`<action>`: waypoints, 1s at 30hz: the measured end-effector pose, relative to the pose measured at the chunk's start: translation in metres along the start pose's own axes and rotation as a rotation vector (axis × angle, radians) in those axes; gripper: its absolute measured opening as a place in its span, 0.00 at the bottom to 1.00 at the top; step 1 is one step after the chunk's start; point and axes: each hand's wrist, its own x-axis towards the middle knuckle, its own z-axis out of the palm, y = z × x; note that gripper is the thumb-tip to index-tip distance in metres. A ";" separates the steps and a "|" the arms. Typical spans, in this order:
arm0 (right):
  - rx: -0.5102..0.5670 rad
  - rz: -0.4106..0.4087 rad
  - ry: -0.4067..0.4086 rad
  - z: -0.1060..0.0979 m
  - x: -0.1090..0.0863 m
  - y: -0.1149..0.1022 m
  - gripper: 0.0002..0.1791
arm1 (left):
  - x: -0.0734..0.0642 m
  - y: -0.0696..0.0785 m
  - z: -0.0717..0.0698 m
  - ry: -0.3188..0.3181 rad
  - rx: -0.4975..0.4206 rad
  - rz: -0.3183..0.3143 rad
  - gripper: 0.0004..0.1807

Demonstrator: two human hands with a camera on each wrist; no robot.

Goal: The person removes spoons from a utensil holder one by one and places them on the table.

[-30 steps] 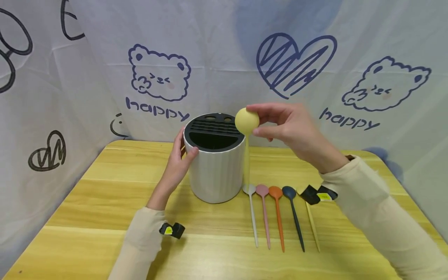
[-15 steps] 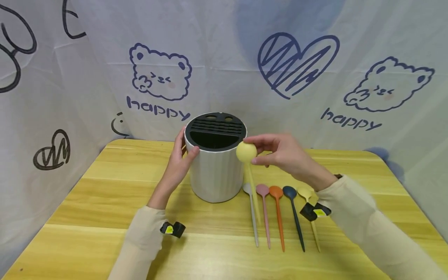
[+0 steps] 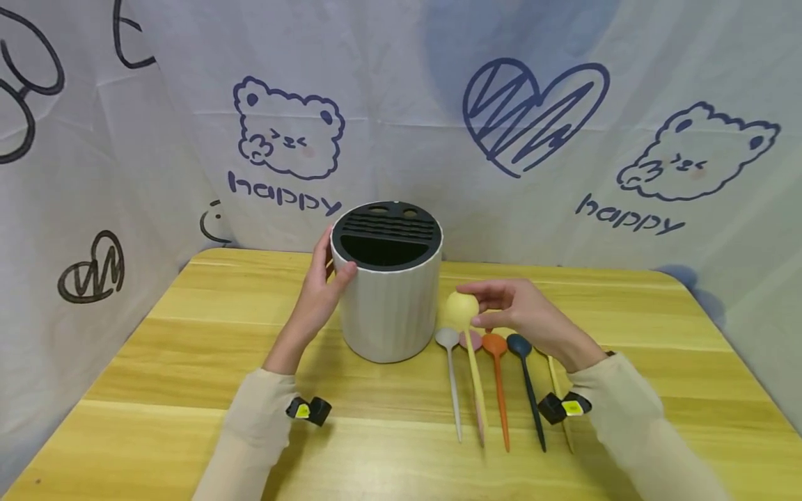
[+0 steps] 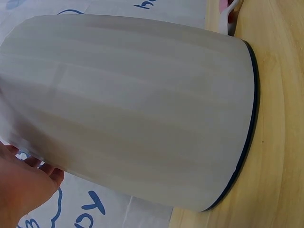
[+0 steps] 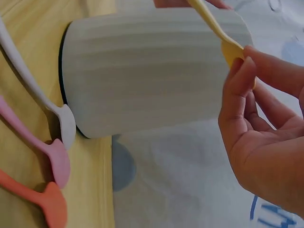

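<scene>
My left hand (image 3: 313,300) grips the left side of a white ribbed utensil holder (image 3: 390,316), thumb near the rim; its fingertips are partly hidden behind the wall. The holder stands upright, with a black lid (image 3: 387,236) that has slots, round holes and a wide opening. Right of it, my right hand (image 3: 532,316) pinches a pale yellow spoon (image 3: 462,308) by its bowl. That spoon's handle slants down over the pink spoon (image 3: 471,339), partly covering it. In the right wrist view, the thumb and fingers close on the yellow spoon's bowl (image 5: 229,51).
A row of spoons lies on the wooden table (image 3: 188,362): white (image 3: 447,339), pink, orange (image 3: 495,344), dark blue (image 3: 519,345) and another yellow spoon (image 3: 555,379) partly hidden by the right hand. A white printed cloth (image 3: 401,104) hangs behind the table.
My right hand has lowered the yellow spoon from beside the holder's rim, shifting it slightly right over the row of spoons. My left hand and the holder have stayed in place.
</scene>
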 end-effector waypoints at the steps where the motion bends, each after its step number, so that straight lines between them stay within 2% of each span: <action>1: 0.015 0.006 0.006 -0.002 -0.002 0.004 0.29 | 0.000 0.000 0.001 0.000 0.000 -0.001 0.58; 5: 0.051 0.034 0.039 -0.006 -0.010 0.016 0.30 | 0.000 0.000 0.002 -0.005 0.001 -0.007 0.58; 12: 0.022 0.043 0.111 -0.017 -0.024 0.031 0.30 | 0.001 -0.001 0.003 -0.012 0.003 0.002 0.57; 19: -0.003 0.080 0.130 -0.038 -0.037 0.048 0.32 | 0.002 0.001 0.002 -0.016 0.001 0.006 0.57; 23: 0.018 0.102 0.139 -0.053 -0.043 0.059 0.33 | 0.003 0.001 0.003 -0.014 0.006 0.005 0.57; 30: 0.034 0.126 0.112 -0.082 -0.053 0.077 0.31 | 0.001 0.001 0.001 -0.008 -0.005 -0.011 0.54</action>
